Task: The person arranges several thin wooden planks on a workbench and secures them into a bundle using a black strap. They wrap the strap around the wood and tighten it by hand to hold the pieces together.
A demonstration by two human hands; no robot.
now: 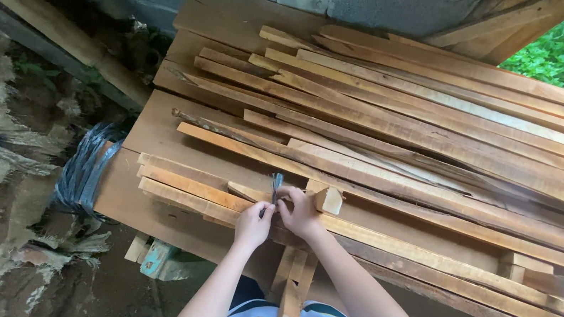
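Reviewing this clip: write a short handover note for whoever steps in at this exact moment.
Left hand: closed on the lower end of the dark strap.
Right hand: pinching the same strap just above the wooden slats.
The slats lie stacked on a plywood table; a bundle of dark straps hangs off its left edge.
Done: strap in hand at the slats.
Left: no finished tie is visible.

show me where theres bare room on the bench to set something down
Bare board lies at the left edge, beside the slat ends, and a strip runs along the near edge left of the left hand. The slat pile crowds everything to the right.
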